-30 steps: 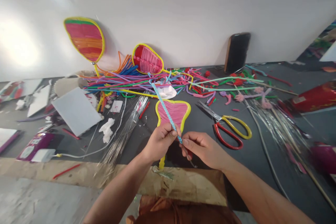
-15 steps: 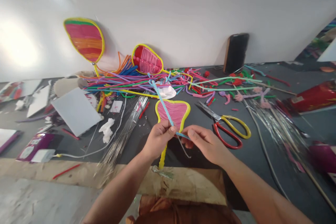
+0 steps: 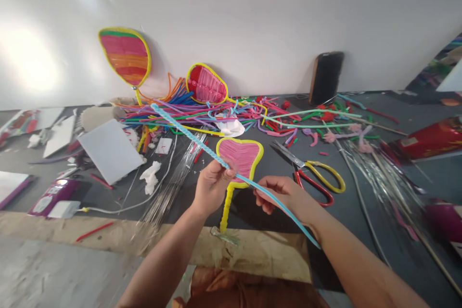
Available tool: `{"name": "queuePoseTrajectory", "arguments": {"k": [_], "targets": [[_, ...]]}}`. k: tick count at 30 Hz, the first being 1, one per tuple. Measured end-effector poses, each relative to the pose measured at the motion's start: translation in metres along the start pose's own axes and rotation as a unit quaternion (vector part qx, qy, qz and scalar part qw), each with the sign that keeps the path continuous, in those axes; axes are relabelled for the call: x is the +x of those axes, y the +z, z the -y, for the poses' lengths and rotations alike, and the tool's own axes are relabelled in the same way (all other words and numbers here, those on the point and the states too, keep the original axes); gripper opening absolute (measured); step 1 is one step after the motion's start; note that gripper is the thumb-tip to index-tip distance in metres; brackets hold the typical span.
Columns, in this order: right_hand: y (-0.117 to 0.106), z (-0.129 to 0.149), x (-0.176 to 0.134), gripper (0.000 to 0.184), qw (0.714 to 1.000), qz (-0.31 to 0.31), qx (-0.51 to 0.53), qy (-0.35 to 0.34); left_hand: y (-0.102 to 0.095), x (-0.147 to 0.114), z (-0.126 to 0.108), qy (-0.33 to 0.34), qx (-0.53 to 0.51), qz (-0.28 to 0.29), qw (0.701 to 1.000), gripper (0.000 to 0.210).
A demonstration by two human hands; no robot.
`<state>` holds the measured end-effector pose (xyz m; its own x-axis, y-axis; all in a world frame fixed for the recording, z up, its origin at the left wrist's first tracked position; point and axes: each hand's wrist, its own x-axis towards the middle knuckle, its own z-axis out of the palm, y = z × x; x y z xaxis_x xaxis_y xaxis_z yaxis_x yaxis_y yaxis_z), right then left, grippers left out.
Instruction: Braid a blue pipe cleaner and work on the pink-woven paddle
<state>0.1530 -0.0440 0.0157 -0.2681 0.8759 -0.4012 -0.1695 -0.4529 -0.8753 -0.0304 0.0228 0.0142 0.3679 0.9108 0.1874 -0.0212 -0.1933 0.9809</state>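
A long light blue pipe cleaner (image 3: 187,132) slants across the middle of the view, its upper left part looking twisted. My left hand (image 3: 213,187) pinches it near its middle between thumb and fingers. The smooth right part runs over my right hand (image 3: 281,197) toward the wrist. That hand is closed with curled fingers; what its fingertips hold is hidden. Beneath both hands, on the dark table, lies a pink paddle shape (image 3: 241,154) with a yellow edge and a twisted yellow handle (image 3: 225,209).
Scissors (image 3: 306,168) with red and yellow handles lie right of my hands. Behind is a heap of coloured pipe cleaners (image 3: 173,113). Two finished-looking paddles (image 3: 125,57) and a phone (image 3: 327,77) lean on the wall. Thin wires (image 3: 173,178) lie at left, beside a white card (image 3: 110,151).
The light blue pipe cleaner has swung so its twisted end points farther left and its other end trails down right over my right hand. The view has shifted slightly.
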Motion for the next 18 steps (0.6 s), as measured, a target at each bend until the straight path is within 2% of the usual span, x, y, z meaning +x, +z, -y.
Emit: {"name": "queuePoseTrajectory", "arguments": {"k": [7,12,15,18], "targets": [[0.000,-0.011,0.003,0.034,0.997,-0.026,-0.055,-0.048,0.002,-0.002,0.000,0.019,0.098,-0.004,0.995,0.020],[-0.001,-0.010,0.005,0.045,0.999,-0.019,-0.038,-0.031,-0.001,-0.003,0.000,0.047,0.133,-0.011,0.990,0.017],[0.000,-0.003,0.005,0.050,0.999,-0.030,-0.028,-0.009,-0.001,-0.004,0.000,0.087,0.151,-0.014,0.985,0.014],[0.002,0.000,0.004,0.047,0.998,-0.043,-0.039,0.003,-0.001,-0.003,-0.002,0.147,0.164,0.002,0.975,0.009]]}}
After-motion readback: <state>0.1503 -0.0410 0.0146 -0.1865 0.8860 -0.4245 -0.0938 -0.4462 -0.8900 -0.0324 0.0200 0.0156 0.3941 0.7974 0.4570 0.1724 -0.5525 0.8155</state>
